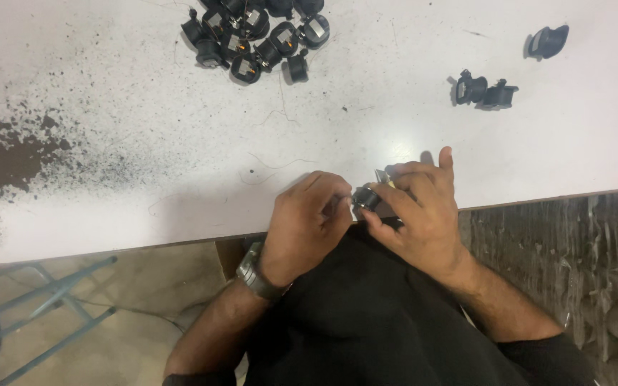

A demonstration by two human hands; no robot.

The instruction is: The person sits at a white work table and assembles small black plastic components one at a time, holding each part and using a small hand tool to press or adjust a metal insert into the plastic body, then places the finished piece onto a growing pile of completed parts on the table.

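small black part held between both hands at the table edge

the small black part point(366, 197) sits between the two hands, just over the near edge of the white table point(144, 143). it is a dark, rounded piece, mostly covered by fingers; a thin pale metal bit point(383, 176) shows just above it, beside the right hand's fingers. finer detail cannot be made out.

the left hand point(307, 221) is curled, its fingertips pinching the part from the left side. a dark wristwatch point(255, 274) sits on the left wrist. the right hand point(423, 211) closes on the part from the right, thumb and fingers pressed around it, the index finger stretched out above. the two hands are close together, nearly touching across the part.

no container is in view; loose parts lie directly on the table surface. well beyond the left hand, at the far edge, lies a heap of similar black parts point(255, 36). beyond the right hand lie two black parts point(486, 91) side by side, and further off to the right a single black part point(548, 41).

far to the left of the left hand the table carries a dark powdery stain point(8, 154) with fine specks spreading from it. below the table, left of the arms, a blue-grey stool frame point(51, 300) stands on the floor.
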